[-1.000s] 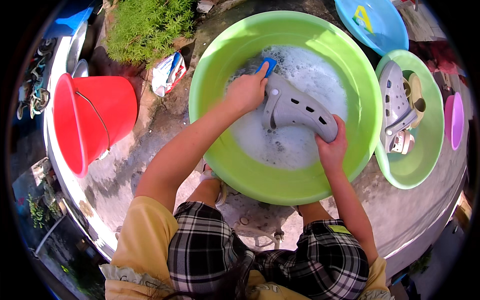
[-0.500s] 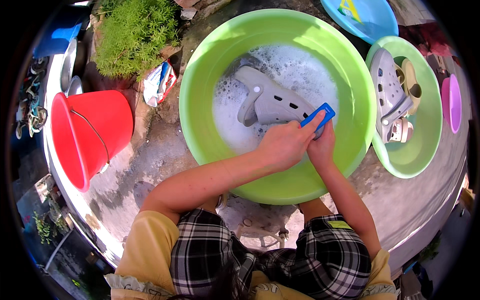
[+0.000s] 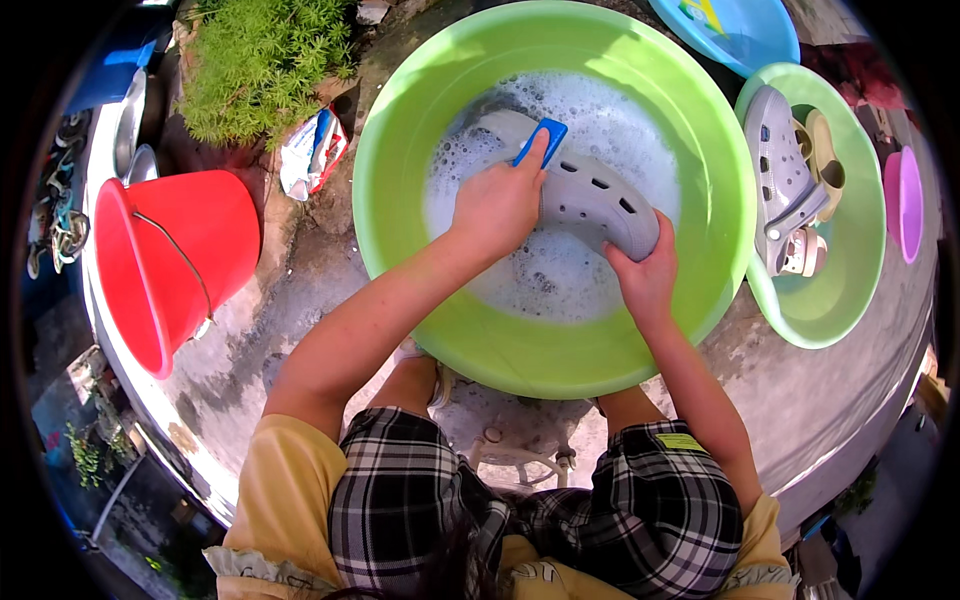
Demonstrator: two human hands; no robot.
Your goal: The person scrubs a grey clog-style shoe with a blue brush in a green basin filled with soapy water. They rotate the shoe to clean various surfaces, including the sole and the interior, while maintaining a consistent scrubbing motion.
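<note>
A grey clog [image 3: 596, 200] with slotted holes is held over foamy water [image 3: 550, 275] in a large green basin [image 3: 395, 215]. My right hand [image 3: 645, 262] grips the clog's toe end, thumb on the near side. My left hand [image 3: 500, 205] is closed around a blue-backed brush [image 3: 541, 142], index finger stretched along its back. The brush lies against the clog near the strap and heel part. Its bristles are hidden beneath the back and my fingers. Foam surrounds the heel end of the clog.
On the right, a smaller green basin [image 3: 815, 328] holds another grey clog [image 3: 775, 165] and tan shoes [image 3: 824, 160]. A blue basin [image 3: 765, 50] stands behind it, a purple one [image 3: 905, 205] farther right. At left are a red bucket [image 3: 205, 255], a crumpled packet [image 3: 313, 153] and a green plant [image 3: 265, 70].
My left hand has moved the brush leftward along the clog, from its toe end toward the strap. My right hand still holds the toe, which is now more exposed.
</note>
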